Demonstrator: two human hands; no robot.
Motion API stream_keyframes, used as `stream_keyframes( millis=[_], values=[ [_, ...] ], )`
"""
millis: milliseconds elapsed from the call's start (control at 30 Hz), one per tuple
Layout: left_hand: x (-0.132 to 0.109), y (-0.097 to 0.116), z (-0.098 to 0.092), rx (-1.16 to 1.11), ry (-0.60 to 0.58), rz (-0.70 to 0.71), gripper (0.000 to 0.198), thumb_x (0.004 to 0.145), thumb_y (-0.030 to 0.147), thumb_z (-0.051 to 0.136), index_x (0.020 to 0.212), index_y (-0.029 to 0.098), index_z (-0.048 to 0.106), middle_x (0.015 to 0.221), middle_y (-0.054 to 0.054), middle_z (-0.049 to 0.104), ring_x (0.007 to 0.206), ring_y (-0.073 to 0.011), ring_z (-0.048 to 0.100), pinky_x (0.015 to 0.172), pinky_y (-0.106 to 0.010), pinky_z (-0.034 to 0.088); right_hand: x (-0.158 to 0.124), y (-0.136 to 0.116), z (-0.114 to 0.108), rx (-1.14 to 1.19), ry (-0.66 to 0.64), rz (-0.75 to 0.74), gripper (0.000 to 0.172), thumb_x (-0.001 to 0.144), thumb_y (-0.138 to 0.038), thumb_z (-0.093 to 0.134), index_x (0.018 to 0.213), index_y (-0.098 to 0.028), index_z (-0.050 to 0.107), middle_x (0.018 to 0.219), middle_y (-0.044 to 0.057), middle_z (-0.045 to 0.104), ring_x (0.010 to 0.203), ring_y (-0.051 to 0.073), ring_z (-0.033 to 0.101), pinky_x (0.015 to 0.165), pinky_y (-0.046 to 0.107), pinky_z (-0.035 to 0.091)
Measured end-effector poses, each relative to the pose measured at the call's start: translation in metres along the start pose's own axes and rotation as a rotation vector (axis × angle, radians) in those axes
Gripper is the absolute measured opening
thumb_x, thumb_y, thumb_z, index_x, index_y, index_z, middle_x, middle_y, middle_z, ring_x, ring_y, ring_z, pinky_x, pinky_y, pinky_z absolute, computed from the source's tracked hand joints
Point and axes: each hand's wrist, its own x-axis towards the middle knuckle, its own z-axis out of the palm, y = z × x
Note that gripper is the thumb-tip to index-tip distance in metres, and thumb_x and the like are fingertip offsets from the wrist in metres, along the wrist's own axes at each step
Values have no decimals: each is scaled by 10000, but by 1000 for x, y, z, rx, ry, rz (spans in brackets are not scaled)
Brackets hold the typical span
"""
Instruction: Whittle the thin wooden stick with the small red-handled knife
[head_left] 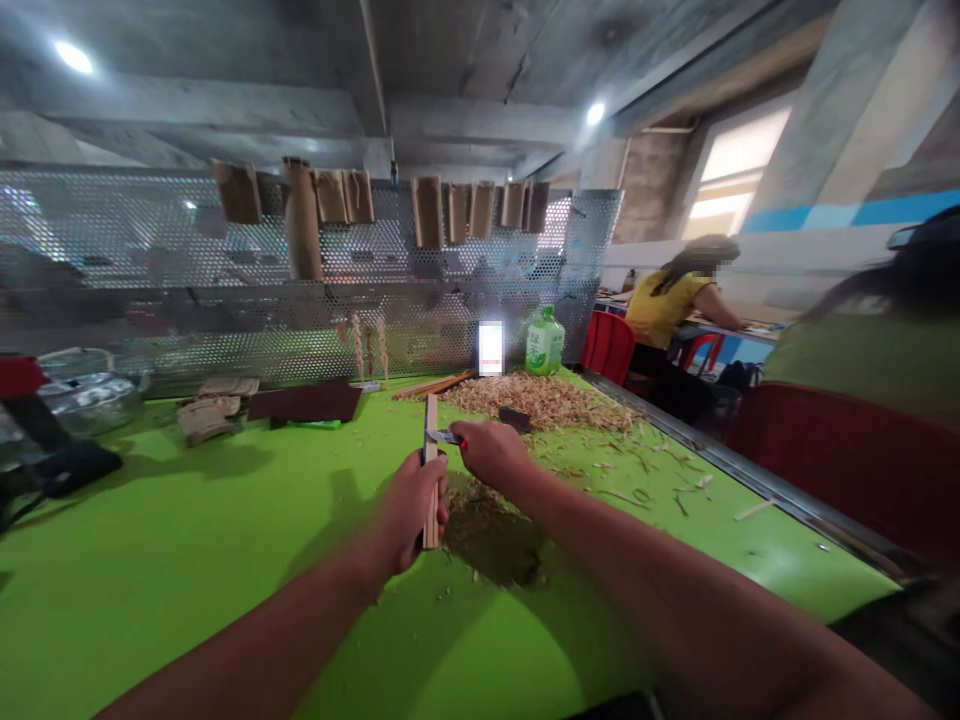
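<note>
A narrow strip of wood (431, 420) stands out from my left hand (412, 500), whose fingers wrap round its lower half. In my right hand (491, 455) is a knife (448, 437) with a short metal blade and some red on its handle. The blade lies across the strip, touching it a little above my left fingers. Below the hands, a dark patch (499, 545) with shavings round it lies on the green tabletop (225, 560).
Wood shavings (555, 398) are heaped at the back right, with a dark block (514, 418) among them. Behind stand a green bottle (545, 342) and a lit phone screen (491, 348). A dark sheet (304, 402) and a metal kettle (86, 390) are left. People sit at right.
</note>
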Motion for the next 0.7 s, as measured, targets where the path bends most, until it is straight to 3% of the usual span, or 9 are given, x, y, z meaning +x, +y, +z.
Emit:
stream_keyframes(
  millis=[300, 533, 600, 700],
  values=[
    [-21, 9, 14, 10, -32, -62, 115, 911, 339, 469, 910, 224, 465, 552, 94, 399, 361, -55, 338, 345, -170, 253, 8, 18, -2, -9, 110, 58, 284, 892, -221, 420, 990, -247, 685, 907, 76, 736, 804, 189, 659, 657, 257, 365],
    [-23, 8, 11, 43, -78, -54, 180, 910, 388, 476, 976, 221, 477, 576, 88, 410, 364, -53, 322, 343, -172, 250, 18, 29, -3, -14, 157, 112, 301, 913, -249, 401, 1011, -226, 685, 925, 92, 732, 820, 215, 658, 682, 283, 392],
    [-28, 2, 14, 89, -124, -71, 233, 912, 409, 481, 1036, 213, 496, 592, 77, 429, 382, -59, 334, 351, -177, 271, 22, 42, -5, 13, 138, 177, 322, 925, -266, 392, 1037, -227, 692, 943, 99, 732, 845, 234, 667, 683, 293, 408],
    [-38, -11, 22, 166, -288, -50, 313, 887, 448, 535, 1068, 192, 529, 639, 42, 491, 445, -78, 400, 392, -196, 344, 26, 68, -7, 39, 91, 332, 316, 907, -293, 440, 1050, -202, 707, 965, 129, 730, 871, 270, 680, 667, 303, 427]
  ],
)
